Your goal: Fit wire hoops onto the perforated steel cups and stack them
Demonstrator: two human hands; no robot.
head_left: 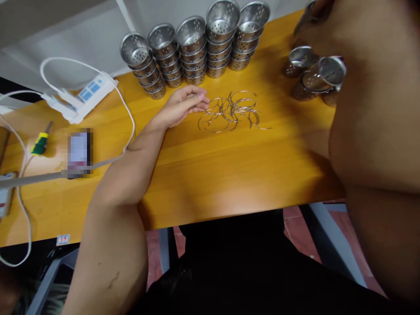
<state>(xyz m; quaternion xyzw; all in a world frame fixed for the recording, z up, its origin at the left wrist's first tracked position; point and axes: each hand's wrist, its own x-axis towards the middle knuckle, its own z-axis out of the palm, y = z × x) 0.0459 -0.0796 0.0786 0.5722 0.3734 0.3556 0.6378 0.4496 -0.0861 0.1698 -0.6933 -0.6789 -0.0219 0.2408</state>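
My left hand rests on the table with its fingers loosely extended. Its fingertips lie at the left edge of a loose pile of thin curved metal wires, and I see nothing held in it. At the upper right, my right hand is blurred and partly cut off, closed around a perforated metal cup of which only a part shows. Just below that hand stand several more perforated metal cups, partly hidden by my right forearm.
Several tall stacks of perforated metal cups line the back of the wooden table. To the left are a white power strip with looping cables, a green and yellow screwdriver and a blurred phone-like device.
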